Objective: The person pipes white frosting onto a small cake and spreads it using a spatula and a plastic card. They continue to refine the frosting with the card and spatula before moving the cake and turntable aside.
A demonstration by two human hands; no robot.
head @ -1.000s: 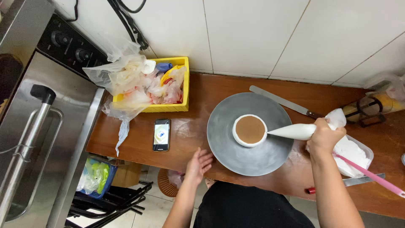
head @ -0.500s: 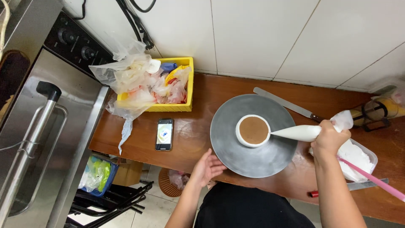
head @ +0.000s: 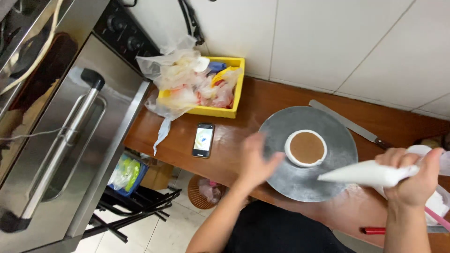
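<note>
Piping bag held over a small cake on a turntable, on a wooden bench [head: 262, 100] beside a steel oven [head: 61, 140].

The round grey turntable [head: 337, 168] sits mid-bench with a small brown-topped cake [head: 307, 148] at its centre. The yellow crate [head: 234, 89] of plastic bags stands far left, a long spatula [head: 349, 124] far right, a phone [head: 203, 139] near left. The left hand [head: 255, 161], blurred, fingers spread, touches the turntable's left edge. The right hand [head: 412, 175] grips a white piping bag [head: 370, 172], tip just right of the cake.

White piping bag [head: 370, 172], tip toward turntable [head: 300, 180]
</note>
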